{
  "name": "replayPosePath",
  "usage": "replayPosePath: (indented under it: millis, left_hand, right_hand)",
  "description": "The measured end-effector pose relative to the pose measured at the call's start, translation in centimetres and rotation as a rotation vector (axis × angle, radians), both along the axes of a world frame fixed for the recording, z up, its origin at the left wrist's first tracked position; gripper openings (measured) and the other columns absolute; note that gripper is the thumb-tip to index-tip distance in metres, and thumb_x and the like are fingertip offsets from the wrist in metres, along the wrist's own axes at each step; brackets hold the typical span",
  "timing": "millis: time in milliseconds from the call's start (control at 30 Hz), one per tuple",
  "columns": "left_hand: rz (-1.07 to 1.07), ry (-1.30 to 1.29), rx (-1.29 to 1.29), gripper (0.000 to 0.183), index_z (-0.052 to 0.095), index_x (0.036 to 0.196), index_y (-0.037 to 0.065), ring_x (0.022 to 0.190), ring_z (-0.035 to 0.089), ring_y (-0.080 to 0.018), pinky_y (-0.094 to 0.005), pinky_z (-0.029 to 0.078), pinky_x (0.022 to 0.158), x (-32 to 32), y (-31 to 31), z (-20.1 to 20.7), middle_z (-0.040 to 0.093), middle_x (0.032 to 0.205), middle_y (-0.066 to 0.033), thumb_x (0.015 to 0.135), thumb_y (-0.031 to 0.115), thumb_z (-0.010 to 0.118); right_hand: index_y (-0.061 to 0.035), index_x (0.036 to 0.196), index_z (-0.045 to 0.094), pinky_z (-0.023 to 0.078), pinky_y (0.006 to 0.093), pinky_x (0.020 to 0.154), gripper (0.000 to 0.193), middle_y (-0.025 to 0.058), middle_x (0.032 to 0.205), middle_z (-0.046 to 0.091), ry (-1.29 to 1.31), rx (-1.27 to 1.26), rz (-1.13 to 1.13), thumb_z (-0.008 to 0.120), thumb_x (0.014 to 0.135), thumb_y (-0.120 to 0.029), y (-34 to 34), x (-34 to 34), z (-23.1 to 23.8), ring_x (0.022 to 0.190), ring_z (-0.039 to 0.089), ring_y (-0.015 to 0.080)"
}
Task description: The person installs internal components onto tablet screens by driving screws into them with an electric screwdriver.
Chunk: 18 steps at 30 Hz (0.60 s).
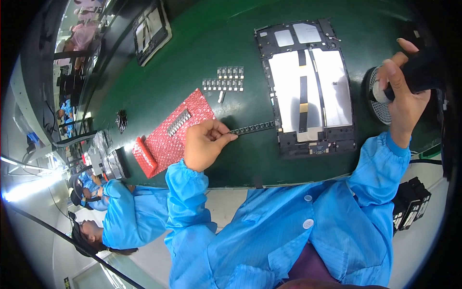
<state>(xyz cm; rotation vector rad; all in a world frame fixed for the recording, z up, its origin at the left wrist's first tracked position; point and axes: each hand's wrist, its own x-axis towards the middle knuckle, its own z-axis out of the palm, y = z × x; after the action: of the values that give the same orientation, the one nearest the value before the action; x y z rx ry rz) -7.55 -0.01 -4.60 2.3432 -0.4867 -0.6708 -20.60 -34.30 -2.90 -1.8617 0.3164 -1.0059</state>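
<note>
My left hand [206, 143] pinches one end of a narrow dark strip carrying a row of small parts [252, 128]. The strip's other end reaches the lower left edge of an opened tablet-like device [315, 91], which has silver panels and black flat cables. On the right, my right hand [406, 98] has its fingers curled round a black cylindrical object [418, 72] with a pale end. That object is over a round, dark-rimmed, perforated piece [383, 111]. Part of my right hand's grip is hidden by the black object.
Red bubble wrap [163, 137] bears a row of small parts [179, 123]. Small dark-and-white pieces [224, 84] lie in rows on the green mat [202, 33]. Another opened device [151, 31] is at the far left. A co-worker in blue [130, 214] sits at left.
</note>
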Motion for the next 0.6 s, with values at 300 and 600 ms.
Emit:
replayPosePath:
  millis: [300, 600]
  left_hand:
    - [0.053, 0.150, -0.032, 0.017, 0.066, 0.076, -0.002, 0.053, 0.054, -0.0072, -0.0226, 0.043, 0.049, 1.2, 0.6, -0.9, 0.064, 0.068, -0.0061, 0.067, 0.004, 0.078]
    - [-0.172, -0.351, 0.170, 0.017, 0.063, 0.072, -0.002, 0.060, 0.057, -0.0183, -0.0294, 0.045, 0.055, -1.2, -1.6, 0.6, 0.058, 0.067, -0.0092, 0.065, 0.003, 0.078]
  right_hand:
    - [-0.0054, 0.109, 0.060, 0.046, 0.0212, 0.054, 0.041, 0.0037, 0.065, 0.059, -0.050, 0.046, 0.042, 0.074, 0.076, -0.024, -0.4, -0.2, -0.8, 0.055, 0.057, 0.0124]
    - [-0.0015, 0.112, 0.055, 0.042, 0.0231, 0.052, 0.039, 0.0027, 0.064, 0.055, -0.093, 0.089, 0.064, 0.071, 0.078, -0.013, -0.5, -0.3, -0.9, 0.052, 0.052, 0.0106]
